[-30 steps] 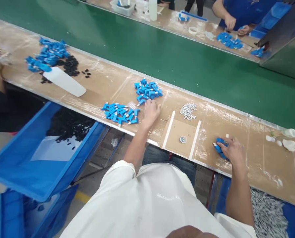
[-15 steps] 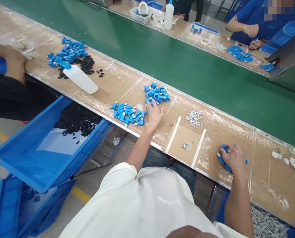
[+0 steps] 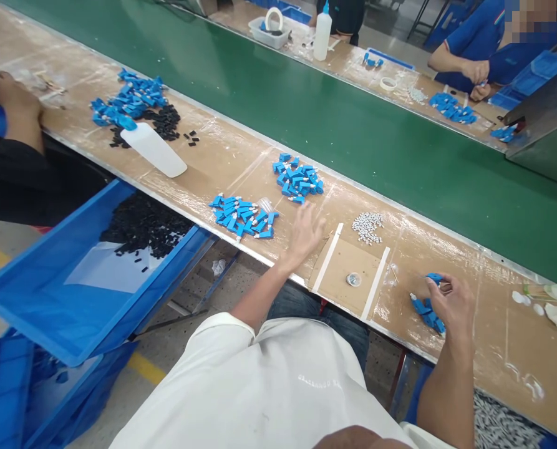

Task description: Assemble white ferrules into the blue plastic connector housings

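My right hand (image 3: 455, 304) pinches a small blue plastic part (image 3: 433, 277) between thumb and fingers, just above the bench. Under and left of that hand lies a little group of blue parts (image 3: 426, 313). My left hand (image 3: 307, 232) is slightly blurred, its fingers apart, with nothing visible in it. It is just below a pile of blue parts (image 3: 298, 178) and right of a second pile of blue parts (image 3: 243, 216). Between my hands are a cardboard piece (image 3: 348, 262) with two white strips, a small round cup (image 3: 353, 279) and a scatter of small grey pieces (image 3: 368, 227).
A green conveyor belt (image 3: 241, 103) runs behind the bench. At left stand a white bottle (image 3: 154, 149), black pieces (image 3: 166, 121) and a blue crate (image 3: 35, 312). A co-worker's hands (image 3: 11, 100) are at far left; another person (image 3: 474, 50) works across the belt.
My left hand has moved right and toward me, away from the far blue pile. My right hand has lifted a blue part from the small group and shifted slightly right.
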`<state>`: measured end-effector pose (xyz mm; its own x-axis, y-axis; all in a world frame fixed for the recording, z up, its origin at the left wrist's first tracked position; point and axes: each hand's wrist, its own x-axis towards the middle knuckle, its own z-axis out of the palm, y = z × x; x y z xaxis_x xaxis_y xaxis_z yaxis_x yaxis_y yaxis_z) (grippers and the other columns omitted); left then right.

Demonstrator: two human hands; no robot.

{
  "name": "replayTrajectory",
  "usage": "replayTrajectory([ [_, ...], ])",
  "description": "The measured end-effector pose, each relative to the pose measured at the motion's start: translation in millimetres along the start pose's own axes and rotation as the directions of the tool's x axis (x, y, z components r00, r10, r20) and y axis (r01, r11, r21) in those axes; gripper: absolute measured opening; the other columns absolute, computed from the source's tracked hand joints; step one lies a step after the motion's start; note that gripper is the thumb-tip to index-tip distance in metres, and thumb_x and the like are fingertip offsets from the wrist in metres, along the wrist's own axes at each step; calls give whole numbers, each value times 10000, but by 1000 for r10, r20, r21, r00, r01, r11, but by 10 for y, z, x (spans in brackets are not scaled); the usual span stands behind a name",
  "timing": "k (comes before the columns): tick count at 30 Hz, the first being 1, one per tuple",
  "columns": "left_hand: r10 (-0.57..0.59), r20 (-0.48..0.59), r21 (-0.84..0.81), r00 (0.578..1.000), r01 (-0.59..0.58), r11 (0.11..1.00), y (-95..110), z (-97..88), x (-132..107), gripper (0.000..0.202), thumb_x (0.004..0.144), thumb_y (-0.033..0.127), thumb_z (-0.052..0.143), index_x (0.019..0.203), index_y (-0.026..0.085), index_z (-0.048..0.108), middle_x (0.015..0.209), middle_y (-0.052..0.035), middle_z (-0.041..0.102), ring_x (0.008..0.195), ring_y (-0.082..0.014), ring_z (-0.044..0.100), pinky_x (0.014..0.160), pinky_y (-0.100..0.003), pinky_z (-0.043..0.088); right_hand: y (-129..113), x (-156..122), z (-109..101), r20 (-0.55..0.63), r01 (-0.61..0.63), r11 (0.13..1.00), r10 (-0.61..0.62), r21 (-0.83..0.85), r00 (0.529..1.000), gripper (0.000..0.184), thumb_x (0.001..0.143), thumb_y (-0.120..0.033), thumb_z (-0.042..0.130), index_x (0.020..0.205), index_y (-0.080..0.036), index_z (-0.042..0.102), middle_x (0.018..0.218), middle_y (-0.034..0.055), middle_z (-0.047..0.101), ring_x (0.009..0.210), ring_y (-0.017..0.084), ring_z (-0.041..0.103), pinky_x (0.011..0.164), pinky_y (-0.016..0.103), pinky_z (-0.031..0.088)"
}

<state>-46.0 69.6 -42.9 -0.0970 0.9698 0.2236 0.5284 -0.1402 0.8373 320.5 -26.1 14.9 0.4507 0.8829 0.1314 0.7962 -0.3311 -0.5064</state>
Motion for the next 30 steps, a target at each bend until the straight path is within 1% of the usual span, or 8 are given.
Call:
replayTrajectory([
  [3, 240, 153, -210, 958, -206, 956, 340, 57, -370, 449, 997, 471, 538, 1336, 182, 599, 1433, -196, 590, 1405, -292, 532, 1195, -504, 421, -302, -175, -99, 8, -104, 906, 110, 410, 994, 335, 668, -493, 780, 890, -252, 710, 772, 22, 653, 656, 210, 604, 655, 381, 530],
  [6, 413, 251, -413, 875, -289, 864, 693, 133, -677, 391, 993, 453, 565, 1286, 203, 634, 1362, -180, 641, 1322, -272, 601, 1126, -481, 493, -662, -413, -127, 109, -95, 679, 21, 728, 994, 318, 653, -453, 842, 877, -261, 723, 733, 7, 688, 580, 173, 605, 534, 305, 506],
  [9, 465, 219, -498, 858, -312, 809, 910, 132, -734, 327, 1012, 437, 535, 1245, 239, 651, 1288, -147, 688, 1257, -243, 641, 1082, -448, 522, -955, -606, -126, 183, -112, 511, -92, 852, 979, 304, 650, -430, 861, 849, -241, 729, 687, 10, 692, 508, 152, 591, 482, 279, 498],
  [12, 416, 125, -361, 901, -349, 865, 865, -7, -273, 310, 1010, 456, 532, 1201, 250, 662, 1253, -117, 706, 1252, -230, 633, 1114, -426, 491, -1086, -719, -195, 174, -96, 441, -141, 893, 975, 318, 642, -447, 883, 836, -239, 742, 728, 29, 706, 530, 153, 619, 468, 265, 504],
  [15, 285, 53, -56, 957, -283, 958, 559, -265, 693, 358, 981, 434, 546, 1222, 190, 650, 1302, -147, 668, 1297, -276, 581, 1181, -462, 409, -1052, -815, -347, 106, -33, 425, -149, 905, 983, 317, 655, -474, 883, 848, -256, 757, 775, 35, 702, 595, 173, 657, 487, 276, 529],
  [20, -184, 55, 500, 981, 132, 856, -35, -751, 2098, 490, 942, 294, 485, 1381, 101, 582, 1572, -241, 455, 1460, -350, 435, 1201, -472, 334, -705, -970, -514, 67, -68, 500, 19, 863, 998, 288, 648, -469, 904, 831, -282, 783, 755, 35, 703, 601, 183, 666, 480, 288, 559],
  [24, -271, 81, 523, 959, 191, 831, -349, -817, 2388, 480, 887, 354, 528, 1228, 56, 689, 1387, -294, 621, 1347, -423, 543, 1107, -523, 406, -368, -969, -480, 41, -79, 552, 80, 830, 996, 221, 704, -512, 848, 847, -349, 806, 781, 43, 724, 553, 211, 653, 421, 352, 565],
  [30, -234, 260, 495, 937, 79, 865, -559, -613, 2251, 478, 945, 403, 389, 919, 108, 765, 1113, -232, 762, 1182, -342, 650, 1005, -370, 459, -369, -915, -371, 75, -143, 489, 157, 860, 985, 287, 679, -507, 856, 901, -326, 834, 813, 45, 764, 563, 187, 657, 420, 307, 544],
])
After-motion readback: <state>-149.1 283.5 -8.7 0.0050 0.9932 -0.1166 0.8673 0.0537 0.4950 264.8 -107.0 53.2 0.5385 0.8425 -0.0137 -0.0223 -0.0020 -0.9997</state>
